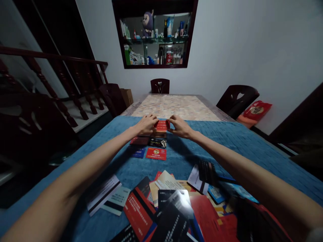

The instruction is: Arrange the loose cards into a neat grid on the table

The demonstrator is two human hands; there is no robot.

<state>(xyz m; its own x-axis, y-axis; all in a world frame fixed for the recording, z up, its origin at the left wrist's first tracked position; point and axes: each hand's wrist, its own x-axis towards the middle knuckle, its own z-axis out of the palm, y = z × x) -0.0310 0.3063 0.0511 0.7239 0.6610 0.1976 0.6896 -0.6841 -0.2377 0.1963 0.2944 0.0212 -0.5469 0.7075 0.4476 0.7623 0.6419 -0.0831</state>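
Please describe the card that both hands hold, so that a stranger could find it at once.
On the blue cloth, beyond the loose card pile, cards lie in small rows. The red card is farthest, pinched between left hand and right hand. Only it is held.

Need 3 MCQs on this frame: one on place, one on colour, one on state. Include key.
1. Where is the red card that both hands pinch?
A. at the far end of the laid-out cards
B. in the near pile
C. on a chair

2. What colour is the cloth under the cards?
A. white
B. blue
C. green

3. How do the near cards lie?
A. in one neat stack
B. standing on edge
C. loose and overlapping

Key: 1 A, the left hand and right hand hold it beyond the arranged cards; 2 B, the cloth is blue; 3 C, they lie scattered across each other.
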